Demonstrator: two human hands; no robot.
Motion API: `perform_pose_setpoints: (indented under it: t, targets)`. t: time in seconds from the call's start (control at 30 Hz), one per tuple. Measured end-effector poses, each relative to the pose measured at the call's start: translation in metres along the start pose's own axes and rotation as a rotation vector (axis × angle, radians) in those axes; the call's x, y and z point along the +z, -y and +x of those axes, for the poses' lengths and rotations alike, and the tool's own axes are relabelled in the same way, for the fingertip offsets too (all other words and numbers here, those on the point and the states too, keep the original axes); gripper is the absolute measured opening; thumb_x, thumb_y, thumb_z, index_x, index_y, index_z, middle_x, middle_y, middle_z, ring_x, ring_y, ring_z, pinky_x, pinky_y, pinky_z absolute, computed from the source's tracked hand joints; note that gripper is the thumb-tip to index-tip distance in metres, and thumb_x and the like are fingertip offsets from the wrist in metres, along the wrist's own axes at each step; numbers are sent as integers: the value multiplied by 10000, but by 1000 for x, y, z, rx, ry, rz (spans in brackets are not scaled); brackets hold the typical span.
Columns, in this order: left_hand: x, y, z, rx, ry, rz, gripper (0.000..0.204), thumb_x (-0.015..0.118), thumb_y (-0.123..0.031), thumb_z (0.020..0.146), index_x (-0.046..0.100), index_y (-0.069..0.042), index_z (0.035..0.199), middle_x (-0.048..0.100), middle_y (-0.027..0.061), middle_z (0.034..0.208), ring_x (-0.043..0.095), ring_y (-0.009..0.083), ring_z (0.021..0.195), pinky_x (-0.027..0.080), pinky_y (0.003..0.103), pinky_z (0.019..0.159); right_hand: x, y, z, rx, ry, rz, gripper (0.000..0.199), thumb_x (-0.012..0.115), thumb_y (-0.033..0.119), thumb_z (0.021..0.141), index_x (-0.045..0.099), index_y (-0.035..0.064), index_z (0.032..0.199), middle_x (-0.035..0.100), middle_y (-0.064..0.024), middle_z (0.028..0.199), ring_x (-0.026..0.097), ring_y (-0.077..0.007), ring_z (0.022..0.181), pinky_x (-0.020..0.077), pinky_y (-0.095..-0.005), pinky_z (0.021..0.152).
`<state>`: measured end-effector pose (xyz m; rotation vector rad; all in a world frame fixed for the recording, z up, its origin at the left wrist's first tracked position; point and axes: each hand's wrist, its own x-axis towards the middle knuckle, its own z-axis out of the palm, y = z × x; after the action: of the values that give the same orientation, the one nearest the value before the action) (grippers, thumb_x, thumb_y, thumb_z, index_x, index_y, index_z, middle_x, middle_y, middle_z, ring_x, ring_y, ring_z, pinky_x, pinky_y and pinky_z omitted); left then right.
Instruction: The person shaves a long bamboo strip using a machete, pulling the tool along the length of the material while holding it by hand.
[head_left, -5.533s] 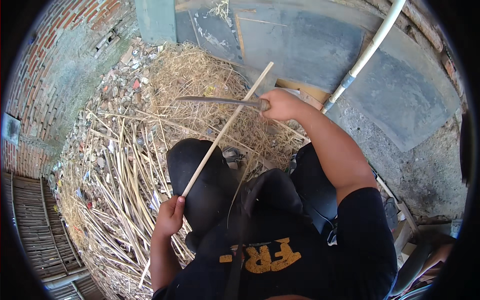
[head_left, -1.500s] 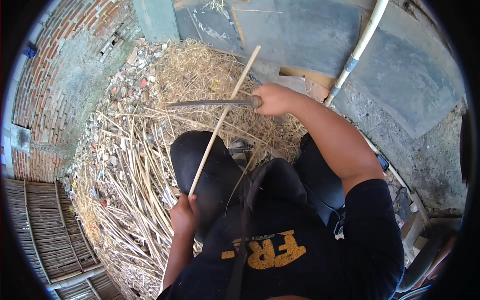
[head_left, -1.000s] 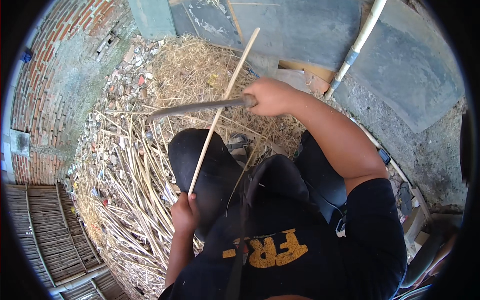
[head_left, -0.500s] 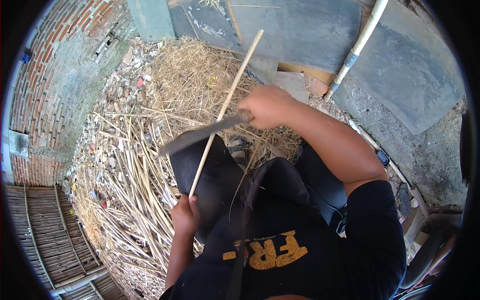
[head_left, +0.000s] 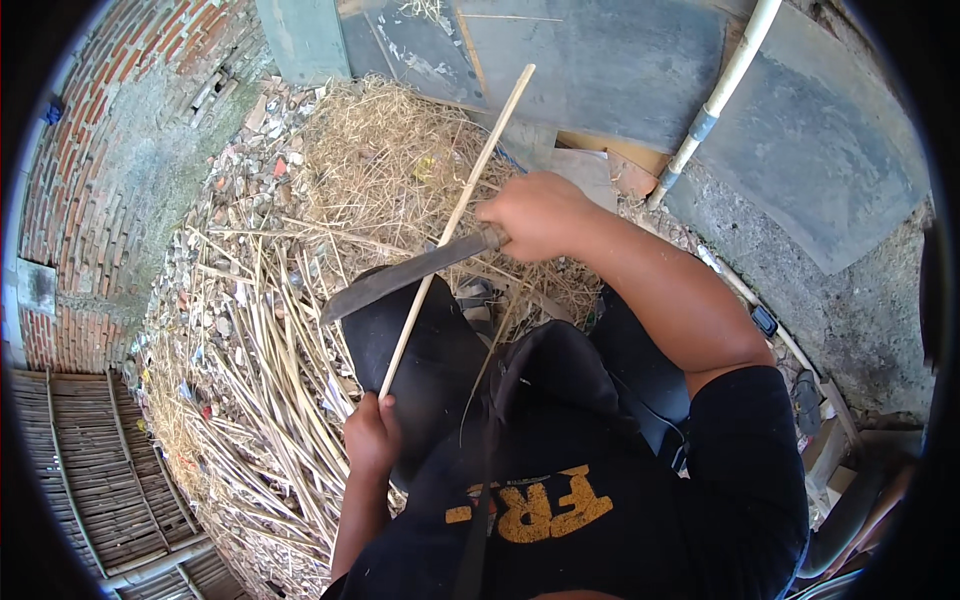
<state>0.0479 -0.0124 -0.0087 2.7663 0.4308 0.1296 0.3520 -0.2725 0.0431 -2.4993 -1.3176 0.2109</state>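
A long pale stick, which looks like split bamboo, slants from my lap up toward the grey panels. Its lower end is pinched in my left hand, thumb along the stick. My right hand is closed round the handle of a machete. The dark, flat blade points left and lies across the stick around mid-length, over my dark-covered left knee. Whether the edge bites into the stick, I cannot make out.
Many loose pale strips lie on the rubble to my left. A heap of dry shavings is ahead. A white pipe leans by grey panels. A brick wall stands left, above a slatted bamboo panel.
The stick's upper end has shifted slightly right, and its wider side now shows. The machete blade, blurred before, is sharp now. Both hands keep their hold almost in place.
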Motion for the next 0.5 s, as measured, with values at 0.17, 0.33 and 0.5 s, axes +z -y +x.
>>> perform_pose_setpoints:
  t: [0.17,0.33,0.5]
  targets:
    - [0,-5,3,-16,-17,3,333,540,-263,994,506,-28,761,573,252,610,595,482,601,454,546,552,-5,-38,4,277,-34,218,183,659,155,734,692,99,905,693,-144,827,683,-345,828,533,-477,722]
    - [-3,-1,0,-11,2,18,321,542,-256,991,515,-25,770,575,253,610,596,483,603,454,549,554,-10,-12,0,223,13,217,116,651,149,738,681,141,850,683,-115,794,676,-337,815,529,-478,707]
    - [2,0,0,31,-32,3,302,533,-238,990,515,-23,779,579,252,616,593,484,600,450,553,549,-10,6,-2,1,-14,32,103,669,145,717,654,142,819,657,-100,728,668,-327,745,516,-473,664]
